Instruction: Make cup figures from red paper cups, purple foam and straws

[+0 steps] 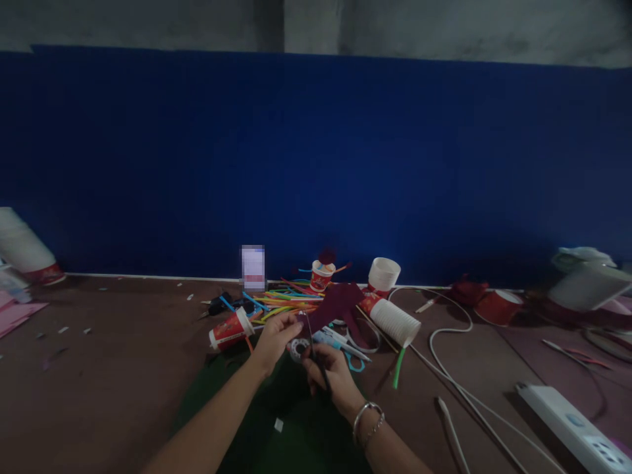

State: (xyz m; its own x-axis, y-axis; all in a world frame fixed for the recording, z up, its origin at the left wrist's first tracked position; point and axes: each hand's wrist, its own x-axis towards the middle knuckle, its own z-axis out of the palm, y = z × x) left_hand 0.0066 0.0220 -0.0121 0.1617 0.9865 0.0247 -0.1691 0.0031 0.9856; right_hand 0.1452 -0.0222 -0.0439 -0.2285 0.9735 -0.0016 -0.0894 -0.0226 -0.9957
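Observation:
My left hand (274, 339) pinches the edge of a maroon sheet (340, 303), which could be paper or felt. Dark scissors (320, 370) are gripped in my right hand (338, 378), their blades pointing up at the sheet beside my left fingertips. Between the hands sits a small ring-shaped roll (297, 349), perhaps tape. Left of my left hand, a red paper cup (230, 330) lies on its side. Below both hands is a dark green sheet (261, 421) with a white scrap (279, 425) on it.
Colourful pipe cleaners (284, 299) are heaped behind the hands. A decorated paper cup (322, 276) stands by the blue partition (316, 158). Stacked cups (395, 321) lie to the right, near a white cable (444, 365) and a power strip (575, 421). A pixelated screen (253, 268) stands at the back.

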